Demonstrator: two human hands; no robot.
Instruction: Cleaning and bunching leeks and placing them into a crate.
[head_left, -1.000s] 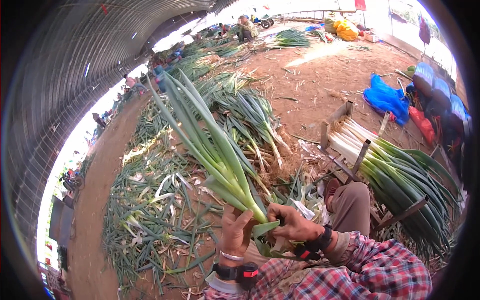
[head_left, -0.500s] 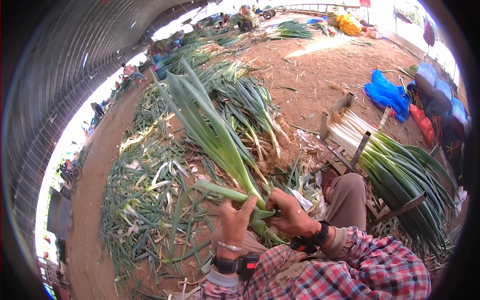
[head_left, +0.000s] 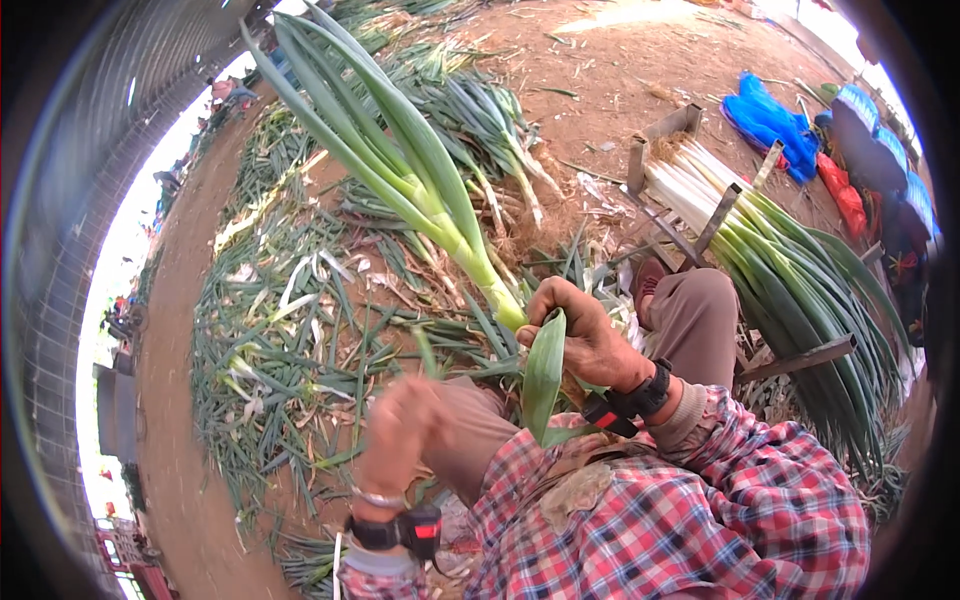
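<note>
My right hand [head_left: 580, 335] is closed around the lower stalk of a large green onion [head_left: 440, 215]. Its long leaves fan out toward the upper left, and a folded green leaf [head_left: 543, 380] hangs below my fingers. My left hand [head_left: 400, 435] is apart from the stalk, lower and to the left, over my knee. Motion smears its fingers; a blurred green strip [head_left: 426, 350] shows just above it, and whether the hand holds it is unclear.
At right, a metal rack [head_left: 715, 215] cradles a bundle of trimmed green onions [head_left: 790, 290]. Untrimmed green onions [head_left: 490, 130] lie ahead, with stripped leaves [head_left: 290, 350] heaped at left. A blue plastic sheet [head_left: 770, 125] and a red bag [head_left: 842, 195] lie beyond the rack.
My left hand has pulled away from the stalk, down and to the left. The leaf that bent across the stalk toward the left is gone from there. My right hand keeps the green onion.
</note>
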